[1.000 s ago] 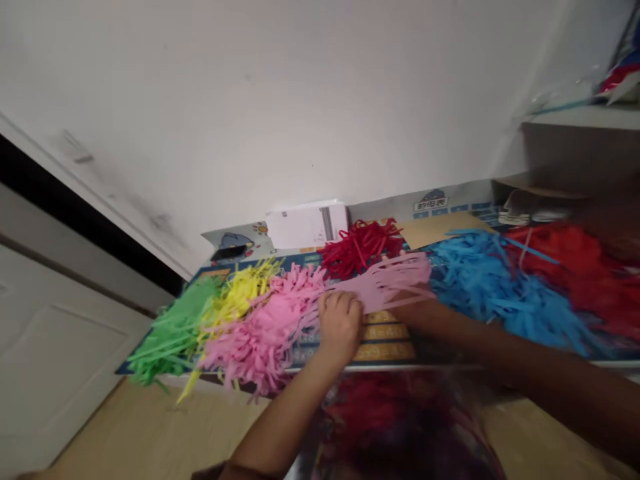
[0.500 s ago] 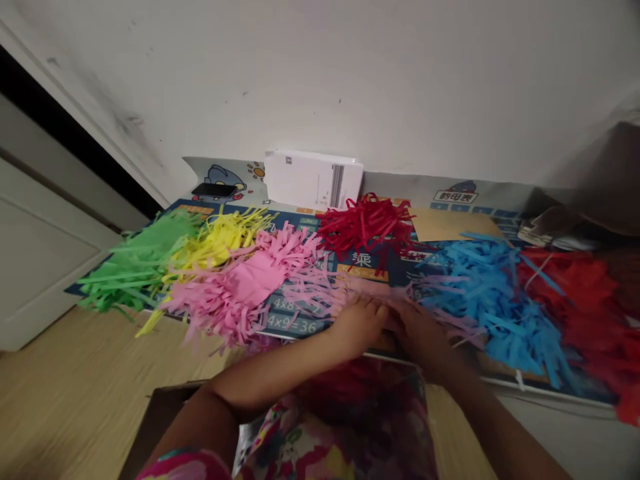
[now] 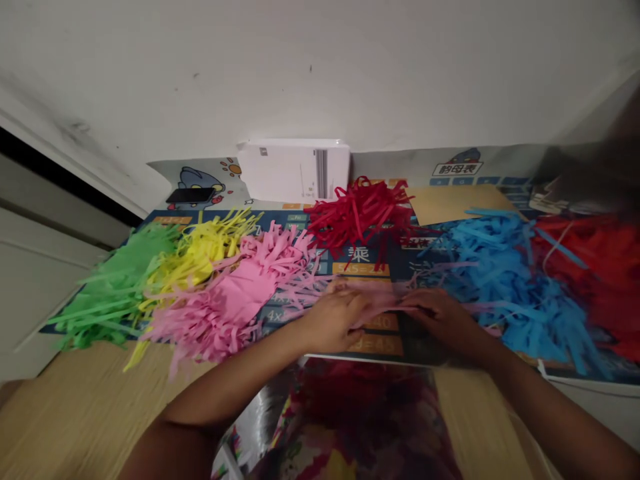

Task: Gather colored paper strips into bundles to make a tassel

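A light pink sheet of tissue paper with fringed ends [image 3: 383, 293] is stretched between my two hands at the table's near side. My left hand [image 3: 337, 315] has its fingers bent over the sheet's left part, with the thumb lower down. At the sheet's right part, my right hand [image 3: 443, 320] pinches the edge, slightly blurred. Beside my left hand is a pink fringed paper bundle [image 3: 245, 290]. Close to my right hand is a blue fringed bundle [image 3: 500, 280]. A dark red fringed bundle [image 3: 363, 217] lies just beyond the sheet.
Yellow [image 3: 205, 253] and green fringed bundles [image 3: 120, 280] lie on the left, a red one [image 3: 595, 273] on the right. At the back are a white box [image 3: 287, 170], a dark phone [image 3: 191, 195] and brown paper [image 3: 455, 203]. A printed chart [image 3: 320, 341] covers the tabletop.
My hands have moved apart, my right hand going right. The light pink sheet's near edge is now raised between them. The camera view has shifted a little.
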Demonstrator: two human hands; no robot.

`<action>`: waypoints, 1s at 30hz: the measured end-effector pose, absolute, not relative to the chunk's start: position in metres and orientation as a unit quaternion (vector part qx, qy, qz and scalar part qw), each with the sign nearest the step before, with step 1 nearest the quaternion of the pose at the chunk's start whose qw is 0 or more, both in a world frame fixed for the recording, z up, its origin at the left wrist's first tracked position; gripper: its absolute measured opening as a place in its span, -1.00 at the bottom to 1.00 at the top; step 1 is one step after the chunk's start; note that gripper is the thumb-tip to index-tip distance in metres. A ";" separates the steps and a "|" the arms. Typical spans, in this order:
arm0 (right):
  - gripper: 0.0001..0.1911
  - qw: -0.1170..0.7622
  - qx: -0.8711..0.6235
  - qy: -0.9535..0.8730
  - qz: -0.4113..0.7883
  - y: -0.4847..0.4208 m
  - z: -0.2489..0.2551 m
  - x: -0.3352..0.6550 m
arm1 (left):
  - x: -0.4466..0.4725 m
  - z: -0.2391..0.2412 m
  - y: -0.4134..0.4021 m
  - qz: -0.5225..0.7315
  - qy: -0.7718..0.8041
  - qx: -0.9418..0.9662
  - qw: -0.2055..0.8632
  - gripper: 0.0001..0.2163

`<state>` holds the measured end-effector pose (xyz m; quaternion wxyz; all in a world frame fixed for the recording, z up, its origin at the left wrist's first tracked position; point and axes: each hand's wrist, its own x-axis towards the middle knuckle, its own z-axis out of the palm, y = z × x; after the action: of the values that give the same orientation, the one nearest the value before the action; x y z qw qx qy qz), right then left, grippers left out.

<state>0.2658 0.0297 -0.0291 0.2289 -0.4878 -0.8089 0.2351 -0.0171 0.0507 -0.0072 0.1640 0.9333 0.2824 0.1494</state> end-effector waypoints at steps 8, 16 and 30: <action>-0.62 0.170 -0.559 -0.766 0.268 0.046 -0.022 0.264 | -0.011 -0.004 0.071 0.103 0.354 0.906 0.207 -0.89; -0.77 0.187 -0.479 -0.820 0.251 0.048 -0.016 0.265 | -0.011 -0.001 0.067 0.102 0.349 0.909 0.206 -0.94; -0.68 0.149 -0.568 -0.785 0.199 0.051 -0.032 0.254 | -0.001 -0.013 0.058 0.131 0.465 0.852 0.201 -0.86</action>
<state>0.2545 0.0508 -0.0323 0.1485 -0.5682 -0.7846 0.1988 -0.0006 0.0585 -0.0125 0.2008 0.8522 0.4650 0.1310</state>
